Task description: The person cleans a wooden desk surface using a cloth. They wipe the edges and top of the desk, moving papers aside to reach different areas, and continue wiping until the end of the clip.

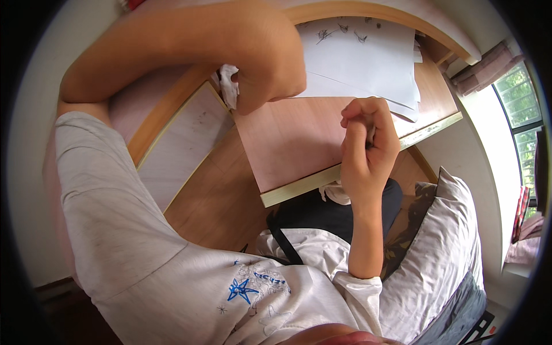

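Note:
My left hand (274, 64) is raised over the desk's left part, its back towards me and its wrist bent. Its fingers curl under and are mostly hidden, so any grip is unseen. Beside it shows a crumpled white tissue-like piece (229, 86); whether the hand touches it I cannot tell. My right hand (371, 133) is closed in a loose fist above the front edge of the wooden desktop (293, 142), thumb against the curled fingers. A dark gap shows inside the fist, with nothing clearly held. White paper sheets (358, 64) with small dark scribbles lie beyond both hands.
A curved wooden rim (366, 8) borders the desk's far side. To the left is a lower pale panel (185, 142) with a yellow edge, above the wooden floor (215, 185). A grey-white cushion (435, 250) stands at my right, near a window (517, 99).

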{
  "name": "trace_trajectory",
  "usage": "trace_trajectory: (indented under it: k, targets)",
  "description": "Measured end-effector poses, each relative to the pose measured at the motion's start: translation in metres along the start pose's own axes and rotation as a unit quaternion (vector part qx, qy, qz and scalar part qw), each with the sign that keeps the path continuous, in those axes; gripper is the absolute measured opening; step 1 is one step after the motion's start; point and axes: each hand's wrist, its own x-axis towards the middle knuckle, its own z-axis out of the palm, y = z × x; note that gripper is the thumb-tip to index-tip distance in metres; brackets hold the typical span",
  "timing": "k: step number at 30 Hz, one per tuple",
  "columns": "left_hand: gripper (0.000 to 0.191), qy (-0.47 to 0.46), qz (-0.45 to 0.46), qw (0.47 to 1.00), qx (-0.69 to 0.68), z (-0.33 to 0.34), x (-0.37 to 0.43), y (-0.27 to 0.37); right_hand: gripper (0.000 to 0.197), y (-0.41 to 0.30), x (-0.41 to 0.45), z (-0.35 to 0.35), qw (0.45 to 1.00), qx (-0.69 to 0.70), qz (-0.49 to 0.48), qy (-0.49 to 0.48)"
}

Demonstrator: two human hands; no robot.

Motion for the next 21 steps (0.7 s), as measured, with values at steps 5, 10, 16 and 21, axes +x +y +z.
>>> trace_trajectory:
  k: [5,10,16,21]
  targets:
    - [0.01,-0.08,-0.098,0.989,0.081,0.004,0.003,0.01,0.015,-0.007,0.002,0.007,0.999,-0.015,-0.002,0.038]
    - [0.017,-0.089,-0.079,0.99,0.078,0.0,0.009,0.019,0.015,-0.01,0.001,0.003,0.999,-0.027,0.005,0.028]
    - [0.011,-0.003,-0.046,0.998,0.051,0.014,0.01,0.01,0.015,-0.008,0.001,0.006,0.999,-0.04,-0.002,0.012]
    - [0.012,0.12,0.005,0.992,0.044,0.027,0.0,0.001,0.014,-0.011,0.0,0.004,0.999,-0.027,0.031,0.015]
